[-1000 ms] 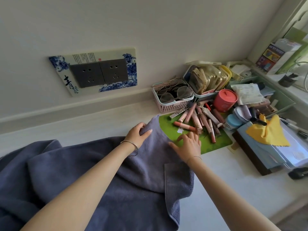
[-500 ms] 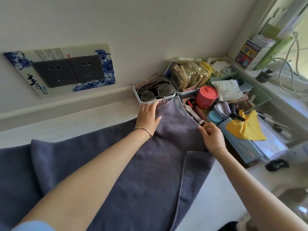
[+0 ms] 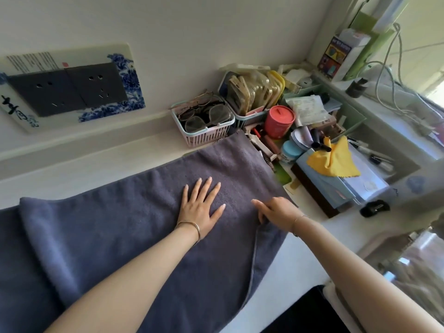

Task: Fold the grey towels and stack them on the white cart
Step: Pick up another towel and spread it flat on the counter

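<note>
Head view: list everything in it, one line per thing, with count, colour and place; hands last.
grey towel: one, grey, spread over the white counter, right edge folded over.
white counter: one, white, along the wall.
socket panel: one, dark sockets on a blue-and-white plate, on the wall at left.
glasses basket: one, pale with a teal rim, at the towel's far corner, holding several glasses.
second basket: one, teal, right of the first, packed with flat items.
red tin: one, red, in front of that basket.
yellow cloth: one, yellow, on the blue stack at right.
left hand: flat on the towel, fingers spread.
right hand: grips the towel's folded edge.
</note>
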Available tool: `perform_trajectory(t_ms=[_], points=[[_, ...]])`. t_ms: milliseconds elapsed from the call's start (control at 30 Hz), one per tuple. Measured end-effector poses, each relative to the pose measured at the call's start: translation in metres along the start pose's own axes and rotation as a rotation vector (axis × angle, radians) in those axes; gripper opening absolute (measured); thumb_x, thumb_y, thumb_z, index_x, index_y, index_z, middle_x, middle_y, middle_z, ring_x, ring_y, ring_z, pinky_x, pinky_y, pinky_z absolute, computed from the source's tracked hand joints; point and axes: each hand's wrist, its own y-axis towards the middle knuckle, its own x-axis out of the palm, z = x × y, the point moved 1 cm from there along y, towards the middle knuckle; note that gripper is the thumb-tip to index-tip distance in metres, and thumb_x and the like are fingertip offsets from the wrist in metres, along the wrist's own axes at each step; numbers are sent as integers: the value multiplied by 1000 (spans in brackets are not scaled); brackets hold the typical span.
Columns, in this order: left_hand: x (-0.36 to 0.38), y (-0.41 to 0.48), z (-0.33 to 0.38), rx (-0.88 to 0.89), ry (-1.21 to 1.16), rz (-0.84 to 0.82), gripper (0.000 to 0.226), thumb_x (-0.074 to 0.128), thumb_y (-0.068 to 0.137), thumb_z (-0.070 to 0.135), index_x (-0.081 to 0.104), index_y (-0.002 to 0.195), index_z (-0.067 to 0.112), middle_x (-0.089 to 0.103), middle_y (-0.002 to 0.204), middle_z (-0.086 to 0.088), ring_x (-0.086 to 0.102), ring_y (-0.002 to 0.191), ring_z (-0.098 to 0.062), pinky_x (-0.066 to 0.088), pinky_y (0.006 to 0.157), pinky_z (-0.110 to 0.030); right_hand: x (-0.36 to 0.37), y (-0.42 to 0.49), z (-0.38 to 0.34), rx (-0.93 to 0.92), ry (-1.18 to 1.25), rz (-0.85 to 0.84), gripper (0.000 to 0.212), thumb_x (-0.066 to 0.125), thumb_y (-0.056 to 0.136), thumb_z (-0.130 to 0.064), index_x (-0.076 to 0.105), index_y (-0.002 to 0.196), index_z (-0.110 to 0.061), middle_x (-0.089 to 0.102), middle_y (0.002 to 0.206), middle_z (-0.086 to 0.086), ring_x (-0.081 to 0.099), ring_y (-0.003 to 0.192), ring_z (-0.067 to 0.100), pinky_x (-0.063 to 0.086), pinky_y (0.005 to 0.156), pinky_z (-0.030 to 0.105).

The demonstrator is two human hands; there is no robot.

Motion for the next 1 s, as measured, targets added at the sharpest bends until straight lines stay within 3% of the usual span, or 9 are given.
perform_trajectory(t_ms=[133,233,333,467,633,733,833,933,1000], points=[[0,0,0,-15,40,-36,81,-14,73,64,-5,148,35,-7,158,6,-6,146,-19,-5,115,-47,-14,-30,28,256,-134,-191,78,19,97,-57,63,48,-16,69,65,-2,65,71,17,49,84,28],[-3,0,1,-10,45,-73,82,-16,71,64,-8,148,35,-9,158,6,-8,145,-19,-6,115,-46,-19,-46,36,326,-142,-125,75,23,98,-56,65,50,-16,65,59,-5,63,66,14,50,79,29],[-11,-4,-3,29,-54,-98,75,-3,81,65,-1,149,33,-3,159,5,-5,146,-16,-4,116,-40,-13,-48,22,238,68,-15,63,29,98,-52,68,70,-11,65,66,-2,58,65,15,47,76,28],[-27,-35,-28,57,-185,-38,83,-4,75,64,11,149,30,11,158,5,7,145,-14,3,117,-34,8,-35,-22,88,236,-34,49,35,100,-43,65,80,-10,68,73,-2,61,73,16,49,83,31],[-53,-96,-90,-80,-166,11,85,-2,75,63,19,149,25,19,156,2,14,145,-16,7,117,-33,44,-12,-109,-38,298,-116,35,40,100,-33,62,76,-20,66,81,0,59,79,16,49,90,39],[-76,-140,-139,-176,-124,53,88,-3,78,69,22,148,22,23,155,0,17,144,-18,8,117,-35,63,-3,-175,-139,260,-136,29,44,99,-30,65,85,-16,69,95,9,60,87,20,47,88,32],[-93,-184,-187,-285,-107,105,87,3,83,69,33,145,16,33,151,-5,27,141,-25,17,115,-42,80,1,-233,-235,180,-148,27,47,97,-28,63,91,-8,64,90,10,56,85,24,42,77,29],[-108,-239,-234,-430,-70,143,83,10,86,65,42,140,10,42,145,-10,36,136,-31,25,111,-46,104,-2,-293,-326,158,-176,27,50,96,-27,63,105,-5,66,105,11,58,96,25,43,84,31],[-113,-273,-261,-502,-47,170,86,9,84,67,40,141,10,39,147,-10,32,138,-30,22,112,-44,119,-6,-326,-368,181,-197,25,50,95,-27,62,108,-9,64,109,8,56,95,20,44,88,31]])
